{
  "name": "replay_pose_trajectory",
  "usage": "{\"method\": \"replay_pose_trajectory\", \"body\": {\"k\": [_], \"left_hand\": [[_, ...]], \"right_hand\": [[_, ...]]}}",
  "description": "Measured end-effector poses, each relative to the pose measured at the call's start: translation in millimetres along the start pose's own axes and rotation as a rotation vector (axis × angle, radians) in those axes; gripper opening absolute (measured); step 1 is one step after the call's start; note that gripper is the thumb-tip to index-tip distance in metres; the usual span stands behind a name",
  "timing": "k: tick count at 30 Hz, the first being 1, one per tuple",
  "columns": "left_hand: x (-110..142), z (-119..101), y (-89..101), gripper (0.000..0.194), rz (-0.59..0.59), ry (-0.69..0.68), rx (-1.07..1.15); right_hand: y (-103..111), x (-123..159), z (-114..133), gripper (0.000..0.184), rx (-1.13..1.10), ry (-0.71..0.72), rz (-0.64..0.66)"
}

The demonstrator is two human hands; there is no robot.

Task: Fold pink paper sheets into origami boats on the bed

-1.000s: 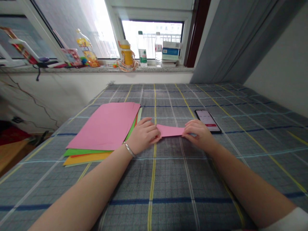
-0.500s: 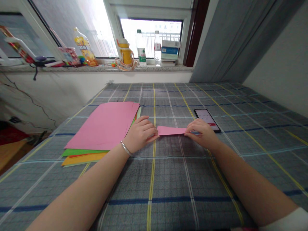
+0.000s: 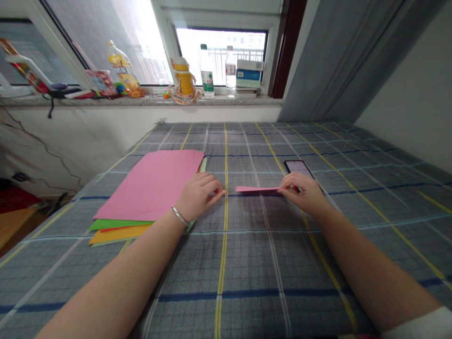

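narrow pink paper strip (image 3: 257,189) is laid flat on checked bedspread (image 3: 247,263), pinched at its right end by right hand (image 3: 302,193), fingers pressed together. left hand (image 3: 199,195) is held loosely curled, just apart from strip. coloured paper stack (image 3: 151,183) is left lying beside it; phone (image 3: 298,165) is partly covered by right hand.

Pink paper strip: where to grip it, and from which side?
Grip the free left end of the pink paper strip, coming from the left. The right hand covers its right end, and the left hand sits nearest the bare end. It lies thin and low, so a fingertip pinch probably suits.
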State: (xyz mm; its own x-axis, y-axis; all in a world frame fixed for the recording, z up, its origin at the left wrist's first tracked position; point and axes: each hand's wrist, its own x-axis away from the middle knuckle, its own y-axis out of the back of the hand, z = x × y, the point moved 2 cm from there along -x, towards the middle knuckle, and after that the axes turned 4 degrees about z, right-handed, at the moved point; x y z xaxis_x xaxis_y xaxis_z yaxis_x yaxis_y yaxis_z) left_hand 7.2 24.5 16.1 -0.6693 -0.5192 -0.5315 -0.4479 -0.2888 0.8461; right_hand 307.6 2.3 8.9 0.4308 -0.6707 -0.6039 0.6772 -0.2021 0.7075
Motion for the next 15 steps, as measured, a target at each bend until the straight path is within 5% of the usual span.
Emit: {"method": "replay_pose_trajectory", "body": {"k": [5, 9, 15], "left_hand": [[1, 1, -16.9, 0.031, 0.134, 0.478, 0.413], [2, -9, -40.8, 0.059, 0.192, 0.848, 0.988], [-3, -19, -41.4, 0.041, 0.127, 1.028, 1.259]], "right_hand": [[-2, 0, 6, 0.007, 0.032, 0.027, -0.068], [-10, 1, 15, 0.007, 0.047, 0.036, -0.054], [-17, 3, 17, 0.006, 0.09, 0.122, -0.028]]}}
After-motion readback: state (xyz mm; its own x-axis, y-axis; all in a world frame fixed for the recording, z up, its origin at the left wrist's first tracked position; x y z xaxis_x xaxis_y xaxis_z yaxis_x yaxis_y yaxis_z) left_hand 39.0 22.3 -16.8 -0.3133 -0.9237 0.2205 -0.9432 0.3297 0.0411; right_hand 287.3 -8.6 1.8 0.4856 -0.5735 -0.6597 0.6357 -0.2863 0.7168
